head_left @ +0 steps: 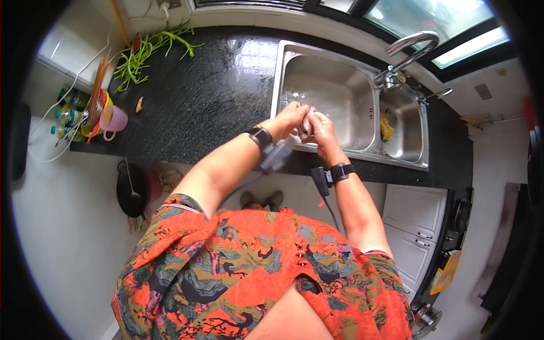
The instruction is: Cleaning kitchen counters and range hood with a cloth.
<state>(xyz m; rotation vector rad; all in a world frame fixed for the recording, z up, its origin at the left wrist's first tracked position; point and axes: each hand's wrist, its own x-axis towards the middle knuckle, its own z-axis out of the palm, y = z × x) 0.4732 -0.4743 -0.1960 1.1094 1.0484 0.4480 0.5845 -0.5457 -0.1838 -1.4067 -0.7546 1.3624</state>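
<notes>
My left hand and my right hand meet over the near left part of the large steel sink basin. Between them they grip a small, limp grey-brown item with a pinkish upper end. Whether it is cloth or food I cannot tell, since my fingers cover much of it. Some water or foam glints on the basin's left side. The chrome faucet points away from my hands, at the back between the basins.
In the small basin lies a yellow cloth or sponge. Green vegetable stalks, a piece of ginger and a pink mug sit on the black counter. Bottles stand at the left; a black wok is below.
</notes>
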